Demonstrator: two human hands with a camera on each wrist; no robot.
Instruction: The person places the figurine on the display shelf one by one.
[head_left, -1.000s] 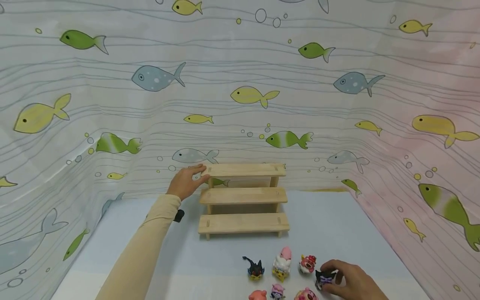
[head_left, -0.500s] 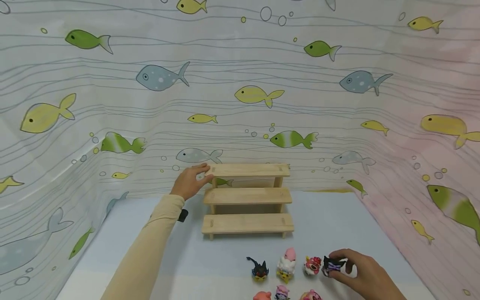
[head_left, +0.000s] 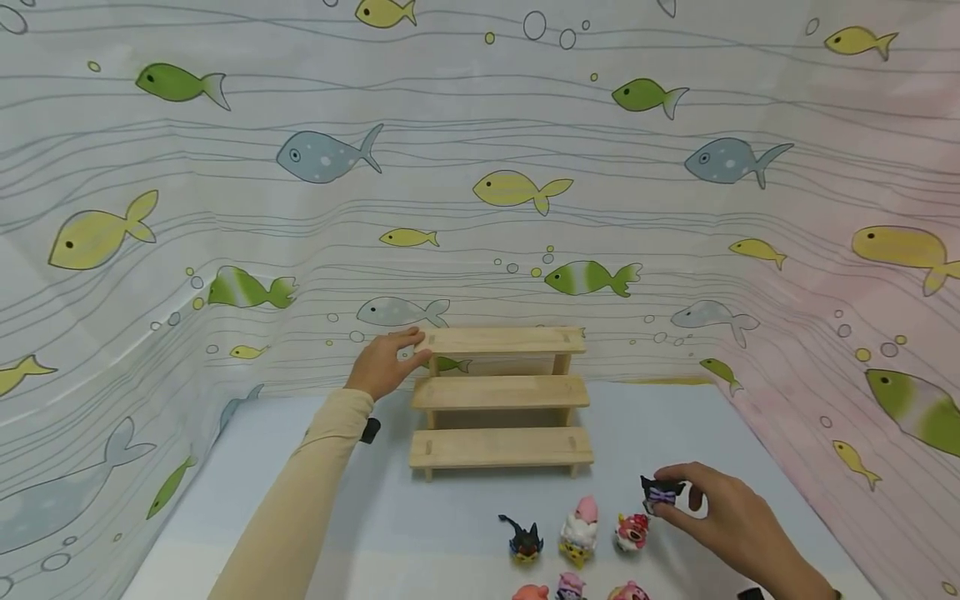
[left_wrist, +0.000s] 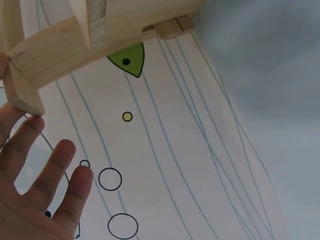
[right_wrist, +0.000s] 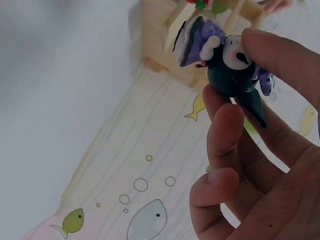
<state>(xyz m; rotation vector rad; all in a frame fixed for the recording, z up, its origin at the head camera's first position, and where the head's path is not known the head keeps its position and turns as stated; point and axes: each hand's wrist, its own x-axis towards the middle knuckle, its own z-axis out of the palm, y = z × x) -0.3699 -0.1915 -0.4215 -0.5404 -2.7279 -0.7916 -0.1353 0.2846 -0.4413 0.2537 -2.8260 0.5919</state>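
My right hand [head_left: 731, 521] pinches a small black-and-purple figurine [head_left: 663, 493] between thumb and fingers, to the right of the other figurines. In the right wrist view this figurine [right_wrist: 227, 77] shows a white face, a purple ruffle and a pointed dark tail or tip. My left hand [head_left: 384, 364] grips the left end of the top board of a three-step wooden shelf [head_left: 501, 448]. Seen from the left wrist, the fingertips meet the corner of the wood [left_wrist: 27, 95] while the other fingers [left_wrist: 80, 185] stick out free.
In front of the shelf stand a black figurine with a tail [head_left: 527, 543], a pink-and-white one [head_left: 580, 533] and a red-and-white one [head_left: 632, 532]. Several pink figurines [head_left: 570, 586] are cut off at the bottom edge. A fish-patterned sheet [head_left: 480, 108] encloses the table's back and sides.
My right hand has lifted the black-and-purple figurine and carried it forward, away from the row. The left hand stays at the shelf's top board. The head view has shifted slightly.
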